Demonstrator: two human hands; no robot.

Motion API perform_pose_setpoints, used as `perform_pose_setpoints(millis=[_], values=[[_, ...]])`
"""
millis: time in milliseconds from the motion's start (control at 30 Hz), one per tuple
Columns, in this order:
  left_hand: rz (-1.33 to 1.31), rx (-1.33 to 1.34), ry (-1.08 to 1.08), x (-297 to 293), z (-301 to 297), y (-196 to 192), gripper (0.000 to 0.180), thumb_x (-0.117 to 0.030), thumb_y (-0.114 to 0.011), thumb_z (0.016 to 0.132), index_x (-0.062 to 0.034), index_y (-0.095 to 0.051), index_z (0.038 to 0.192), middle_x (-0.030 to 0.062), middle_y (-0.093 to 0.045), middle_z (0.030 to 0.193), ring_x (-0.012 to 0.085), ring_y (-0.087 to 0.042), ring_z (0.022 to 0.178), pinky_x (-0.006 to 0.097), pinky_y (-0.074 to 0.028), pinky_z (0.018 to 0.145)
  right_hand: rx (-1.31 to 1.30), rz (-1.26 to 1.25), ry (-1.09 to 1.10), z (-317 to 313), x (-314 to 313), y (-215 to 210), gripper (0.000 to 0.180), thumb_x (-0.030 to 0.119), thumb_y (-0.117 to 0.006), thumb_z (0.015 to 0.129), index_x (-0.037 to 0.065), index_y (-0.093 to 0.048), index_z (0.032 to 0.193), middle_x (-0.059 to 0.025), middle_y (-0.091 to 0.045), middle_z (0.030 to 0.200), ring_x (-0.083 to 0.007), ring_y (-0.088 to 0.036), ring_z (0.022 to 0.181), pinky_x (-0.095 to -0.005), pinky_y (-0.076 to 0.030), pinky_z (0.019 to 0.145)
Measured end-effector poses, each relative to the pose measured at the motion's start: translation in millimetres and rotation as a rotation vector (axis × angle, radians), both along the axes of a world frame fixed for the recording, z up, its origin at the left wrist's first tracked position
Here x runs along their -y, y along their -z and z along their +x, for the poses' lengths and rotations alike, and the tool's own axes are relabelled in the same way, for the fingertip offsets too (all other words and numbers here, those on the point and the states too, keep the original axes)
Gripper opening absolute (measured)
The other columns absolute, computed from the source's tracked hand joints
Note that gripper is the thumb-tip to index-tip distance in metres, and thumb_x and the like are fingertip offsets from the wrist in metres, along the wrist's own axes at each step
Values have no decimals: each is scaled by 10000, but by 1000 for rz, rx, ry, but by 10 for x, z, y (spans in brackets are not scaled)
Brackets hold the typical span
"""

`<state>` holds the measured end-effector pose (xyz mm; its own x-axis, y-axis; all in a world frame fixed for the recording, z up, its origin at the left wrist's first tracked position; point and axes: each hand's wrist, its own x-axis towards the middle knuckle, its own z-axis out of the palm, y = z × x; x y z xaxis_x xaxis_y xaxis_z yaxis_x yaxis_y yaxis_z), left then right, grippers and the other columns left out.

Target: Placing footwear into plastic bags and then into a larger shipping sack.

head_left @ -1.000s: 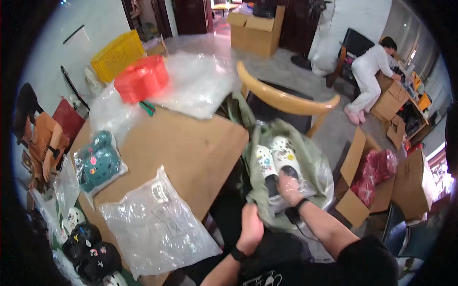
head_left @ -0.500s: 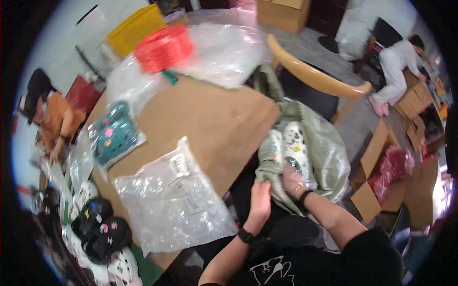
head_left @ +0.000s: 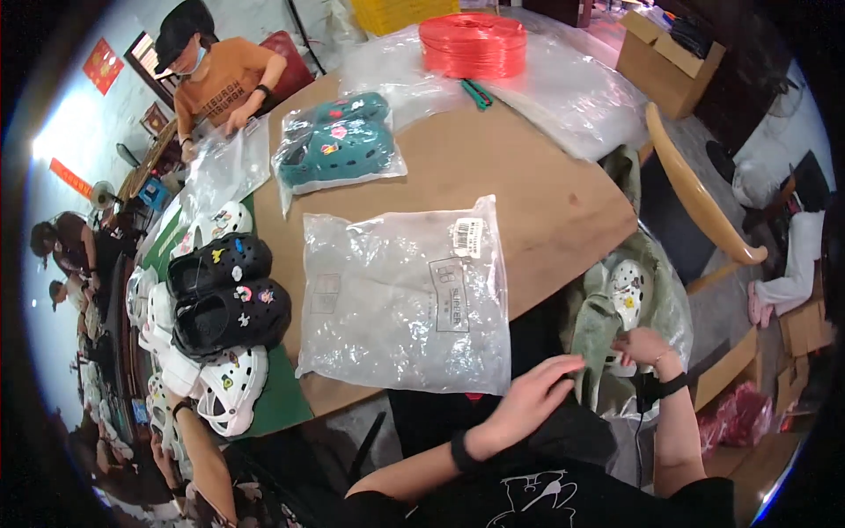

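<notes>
My left hand (head_left: 537, 398) reaches toward the sack's near edge with its fingers stretched out and nothing in them. At the mouth of the green woven sack (head_left: 678, 299), my right hand (head_left: 647, 346) has its fingers curled down beside a white clog with black spots (head_left: 627, 292). Whether those fingers grip the clog, its wrapping or the sack is hidden. A flat clear plastic bag (head_left: 396, 308) with a white label lies on the table in front of me. Beyond it, teal clogs (head_left: 343, 150) with colourful charms sit in a clear bag.
Black clogs (head_left: 229, 295) and white clogs (head_left: 233, 387) are heaped at the table's left. Red twine (head_left: 473, 46) and green-handled scissors (head_left: 477, 94) lie at the far side. A wooden chair (head_left: 700, 185) stands behind the sack. A co-worker in orange (head_left: 224, 92) handles clear plastic; another person's arm (head_left: 204, 462) reaches in lower left.
My left hand has let go of the sack's edge and come away from it. The white clogs sit lower in the sack, with my right hand still beside them. My view has swung left.
</notes>
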<state>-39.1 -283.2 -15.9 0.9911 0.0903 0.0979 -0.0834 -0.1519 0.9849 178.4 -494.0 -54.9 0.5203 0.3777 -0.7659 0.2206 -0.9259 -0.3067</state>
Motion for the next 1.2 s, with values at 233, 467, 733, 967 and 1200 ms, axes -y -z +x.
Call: perform_pose_setpoints(millis=[233, 467, 733, 967, 1200], values=[[934, -234, -819, -1500, -814, 67, 522, -281, -631, 887, -162, -490, 1376, 170, -359, 1480, 422, -313, 1355, 623, -252, 1060, 757, 880, 178, -365, -1234, -893, 241, 232, -572, 907, 58, -639, 1060, -156, -667, 845, -277, -675, 873, -348, -523, 755], [1235, -604, -632, -1744, -862, 408, 656, -463, -552, 904, -259, -327, 1486, 90, -206, 1575, 406, -175, 1428, 725, -146, 1040, 985, 922, -920, -757, -2577, -409, 506, 349, -572, 892, 126, -487, 1338, -132, -406, 1444, -363, -356, 1335, -470, -290, 1117], [1184, -492, -614, -2413, -1039, 514, 623, -462, -512, 929, -282, -310, 1490, 86, -199, 1578, 340, -179, 1447, 680, -144, 1082, 934, 781, -516, -530, -2791, 25, 583, 375, -548, 906, 96, -430, 1404, -210, -313, 1495, -415, -253, 1387, -492, -222, 1144], [1162, -669, -517, -2493, -1077, 93, 501, -341, -603, 879, -178, -499, 1342, 141, -429, 1434, 359, -408, 1314, 597, -329, 1042, 852, 838, -659, -821, -2506, -188, 580, 330, -597, 863, 111, -464, 1383, -180, -319, 1497, -402, -254, 1390, -511, -216, 1141], [1660, -275, -1003, -3053, -1523, -1138, 513, -138, -708, 755, -88, -553, 1242, 114, -525, 1278, 307, -445, 1261, 480, -322, 1071, 934, 791, -528, -972, -2516, -69, 602, 368, -633, 827, 114, -502, 1357, -187, -378, 1456, -391, -297, 1365, -514, -231, 1125]])
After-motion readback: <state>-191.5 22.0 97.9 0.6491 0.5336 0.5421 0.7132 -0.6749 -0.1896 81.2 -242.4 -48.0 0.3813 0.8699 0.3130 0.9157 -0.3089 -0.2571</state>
